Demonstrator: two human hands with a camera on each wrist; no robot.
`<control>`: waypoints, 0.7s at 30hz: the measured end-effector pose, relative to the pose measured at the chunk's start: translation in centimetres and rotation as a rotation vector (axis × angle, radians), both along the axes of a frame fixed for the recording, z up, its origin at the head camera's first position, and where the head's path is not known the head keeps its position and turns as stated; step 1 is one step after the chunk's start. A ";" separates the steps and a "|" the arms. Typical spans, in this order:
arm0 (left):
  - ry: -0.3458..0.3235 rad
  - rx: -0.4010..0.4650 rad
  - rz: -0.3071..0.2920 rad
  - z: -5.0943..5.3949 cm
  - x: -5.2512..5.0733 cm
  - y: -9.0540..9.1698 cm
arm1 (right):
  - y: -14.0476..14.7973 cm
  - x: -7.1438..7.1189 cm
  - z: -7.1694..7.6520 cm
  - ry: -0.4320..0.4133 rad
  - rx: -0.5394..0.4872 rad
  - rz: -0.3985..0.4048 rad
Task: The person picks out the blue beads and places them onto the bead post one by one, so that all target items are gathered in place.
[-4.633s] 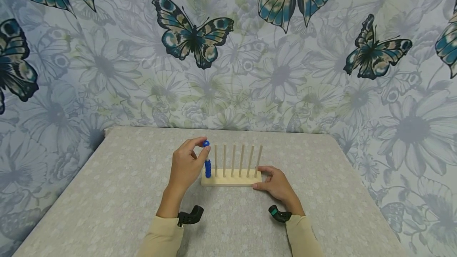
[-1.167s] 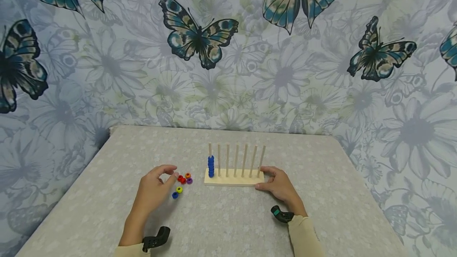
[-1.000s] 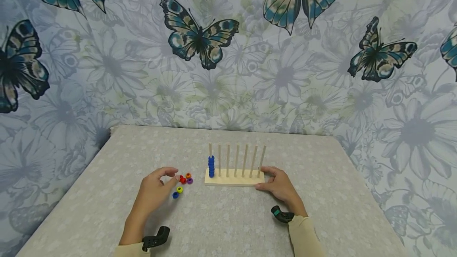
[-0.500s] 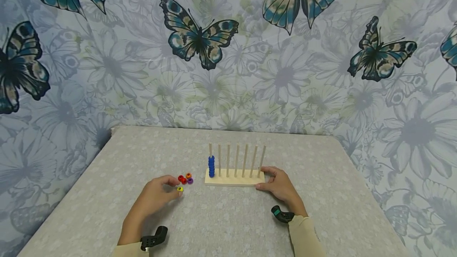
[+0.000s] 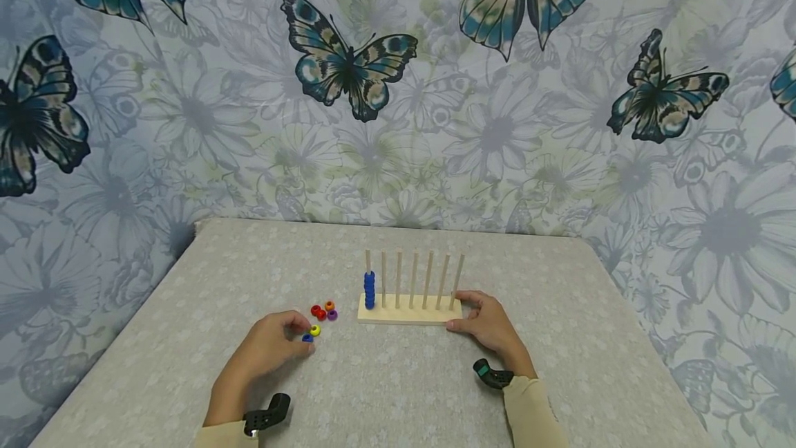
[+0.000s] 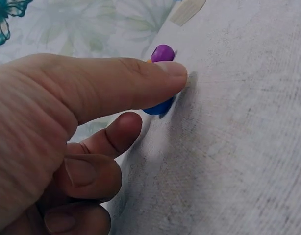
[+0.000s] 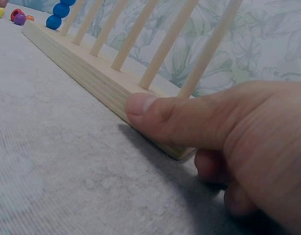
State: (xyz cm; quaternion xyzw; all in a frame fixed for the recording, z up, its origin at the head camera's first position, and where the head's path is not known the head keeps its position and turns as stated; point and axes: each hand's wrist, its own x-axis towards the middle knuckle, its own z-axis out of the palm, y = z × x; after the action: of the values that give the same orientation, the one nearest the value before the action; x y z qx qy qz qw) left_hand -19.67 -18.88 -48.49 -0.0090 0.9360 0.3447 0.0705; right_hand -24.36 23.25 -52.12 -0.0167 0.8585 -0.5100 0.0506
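My left hand (image 5: 264, 344) is low over the cloth, with thumb and index finger spread on either side of a loose blue bead (image 5: 307, 339). The left wrist view has that bead partly behind the thumb (image 6: 160, 73), apart from the index fingertip. A yellow bead (image 5: 315, 330) lies beside it. Just beyond are two red beads (image 5: 321, 315), an orange bead (image 5: 329, 305) and a purple bead (image 5: 332, 315). My right hand (image 5: 485, 320) grips the right end of a wooden pegboard (image 5: 404, 318), thumb on its front edge. Blue beads (image 5: 370, 290) are stacked on its leftmost peg; the other pegs are bare.
A light patterned cloth (image 5: 385, 393) covers the table. Behind it hangs a backdrop (image 5: 497, 178) printed with flowers and butterflies. Black wrist cameras (image 5: 267, 415) are strapped to both wrists.
The left hand left the peg, where the blue stack grew taller, and moved left to the loose beads. It then shifted from the red beads nearer to the blue one. The right hand stayed.
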 end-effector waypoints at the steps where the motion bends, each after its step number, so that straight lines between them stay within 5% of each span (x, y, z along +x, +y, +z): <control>1: 0.000 -0.001 -0.001 0.0 0.0 0.0 | 0.0 0.0 0.0 0.000 -0.002 0.001; 21: -0.005 -0.003 -0.020 -0.6 -0.1 -0.4 | 0.1 -0.1 -0.2 0.005 -0.001 0.009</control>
State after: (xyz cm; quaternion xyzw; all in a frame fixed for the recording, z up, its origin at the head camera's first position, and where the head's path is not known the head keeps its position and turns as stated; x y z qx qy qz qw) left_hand -19.78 -19.32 -49.08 -0.0008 0.9365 0.3424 0.0763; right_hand -24.43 23.38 -52.29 -0.0217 0.8582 -0.5103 0.0507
